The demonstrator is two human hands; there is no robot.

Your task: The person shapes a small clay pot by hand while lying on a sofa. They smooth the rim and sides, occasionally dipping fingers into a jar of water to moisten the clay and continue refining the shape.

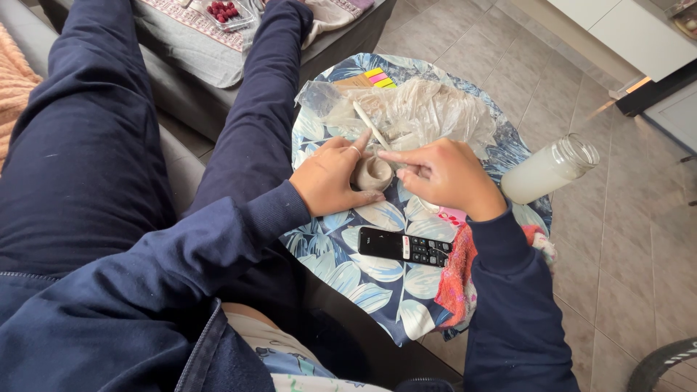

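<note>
A small grey clay pot sits on a round surface draped in a blue leaf-patterned cloth. My left hand cups the pot's left side, thumb along its base and index finger raised near a thin white stick. From the right, my right hand points its index finger onto the pot's rim. Crumpled clear plastic lies just behind the pot.
A black remote control lies on the cloth close to me. A glass jar of white liquid stands at the right edge. A red-orange rag hangs under my right forearm. Coloured sticky tabs lie far back; a berry tray sits beyond.
</note>
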